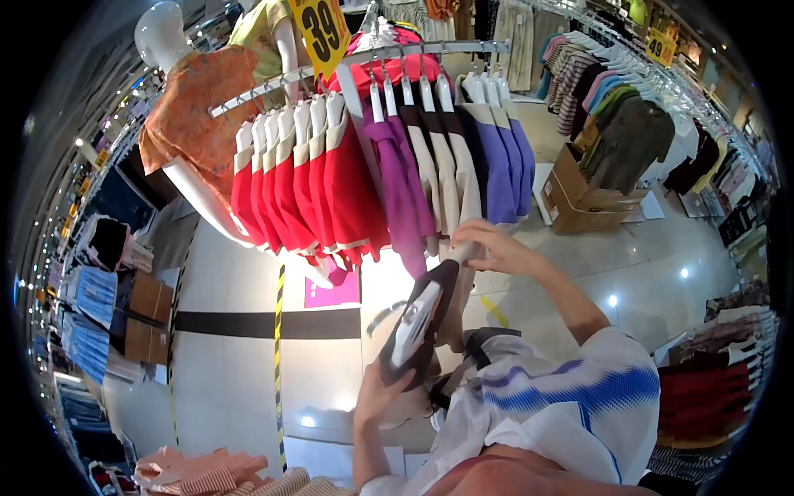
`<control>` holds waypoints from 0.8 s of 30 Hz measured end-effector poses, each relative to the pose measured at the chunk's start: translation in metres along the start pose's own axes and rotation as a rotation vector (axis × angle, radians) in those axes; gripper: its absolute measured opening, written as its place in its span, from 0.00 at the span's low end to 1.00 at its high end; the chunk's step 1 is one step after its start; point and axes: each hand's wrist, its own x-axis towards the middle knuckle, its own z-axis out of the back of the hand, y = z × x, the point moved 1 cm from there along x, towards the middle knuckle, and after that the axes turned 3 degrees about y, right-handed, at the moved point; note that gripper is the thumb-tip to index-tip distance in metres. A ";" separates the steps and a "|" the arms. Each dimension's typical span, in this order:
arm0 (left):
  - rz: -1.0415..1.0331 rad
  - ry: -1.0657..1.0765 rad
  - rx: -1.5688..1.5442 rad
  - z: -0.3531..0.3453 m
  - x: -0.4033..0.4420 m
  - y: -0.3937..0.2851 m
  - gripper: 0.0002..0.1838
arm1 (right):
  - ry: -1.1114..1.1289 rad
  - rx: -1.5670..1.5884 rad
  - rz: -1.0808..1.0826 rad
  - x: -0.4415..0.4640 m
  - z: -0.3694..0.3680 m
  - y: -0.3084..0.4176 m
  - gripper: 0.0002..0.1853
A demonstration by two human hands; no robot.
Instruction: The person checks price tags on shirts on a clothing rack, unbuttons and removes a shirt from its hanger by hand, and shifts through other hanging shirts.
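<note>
A brown-and-beige top (446,285) on a white hanger (416,324) is held tilted in front of my body, its metal hook pointing left. My left hand (385,392) is closed around the dark brown shoulder at the lower end of the hanger. My right hand (496,250) is up at the other end, fingers bent and pinching the beige cloth. Just beyond it, similar brown-and-beige tops (442,161) hang on the rack, between purple tops (400,178) and violet-blue tops (501,165).
Red tops (308,194) hang at the left of the metal rack (428,47). A mannequin (198,99) stands beside it under a yellow price sign (319,33). An open cardboard box (579,194) sits on the floor at right. Folded striped clothes (203,473) lie near the bottom.
</note>
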 end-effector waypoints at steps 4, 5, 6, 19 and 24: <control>0.106 0.061 -0.289 -0.029 0.021 -0.037 0.33 | -0.484 0.028 -0.189 -0.040 -0.012 0.003 0.27; 0.113 0.097 -0.250 -0.036 0.026 -0.044 0.33 | -0.536 0.067 -0.231 -0.048 -0.017 0.004 0.26; 0.117 0.129 -0.209 -0.044 0.029 -0.049 0.33 | -0.589 0.107 -0.267 -0.055 -0.021 0.004 0.24; -0.016 -0.038 -0.476 -0.167 0.093 -0.097 0.28 | -0.313 0.571 -0.218 -0.148 0.001 0.054 0.07; -0.020 -0.211 -0.497 -0.225 0.117 -0.090 0.24 | -0.240 0.437 -0.298 -0.181 0.012 0.068 0.19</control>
